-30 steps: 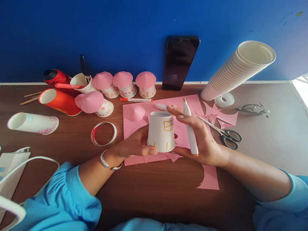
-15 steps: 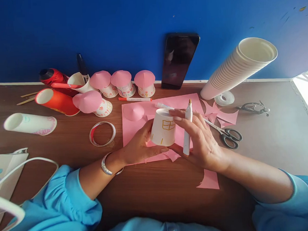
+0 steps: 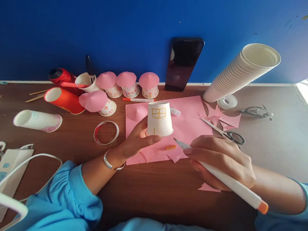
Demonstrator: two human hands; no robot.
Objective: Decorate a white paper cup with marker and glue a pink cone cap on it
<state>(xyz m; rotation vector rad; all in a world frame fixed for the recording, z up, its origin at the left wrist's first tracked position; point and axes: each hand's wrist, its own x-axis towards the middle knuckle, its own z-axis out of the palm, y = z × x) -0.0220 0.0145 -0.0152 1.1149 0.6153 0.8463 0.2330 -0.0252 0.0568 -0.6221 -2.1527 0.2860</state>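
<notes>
My left hand (image 3: 138, 138) grips a white paper cup (image 3: 160, 123), held upside down above a pink sheet. On the cup's side are a yellow-brown window outline and a short line near the rim. In my right hand (image 3: 220, 160) is a white marker (image 3: 232, 183) with an orange end, its tip pointing at the cup but apart from it. Beneath, an orange marker cap (image 3: 170, 147) lies on the pink paper (image 3: 187, 110), along with a pink paper cone (image 3: 137, 112) and a white marker partly behind the cup.
Decorated cups with pink cone roofs (image 3: 148, 82) line the wall, near a leaning phone (image 3: 183, 64). Scissors (image 3: 222, 131), pink scraps (image 3: 230, 118) and a tall stack of cups (image 3: 241, 71) are at right. Leftward are a tape roll (image 3: 106, 132), a red cup (image 3: 65, 101) and a power strip (image 3: 11, 171).
My right hand has left the cup, moved down and right, and turned the marker so its tip faces the cup. The cup has turned, bringing its window to the front.
</notes>
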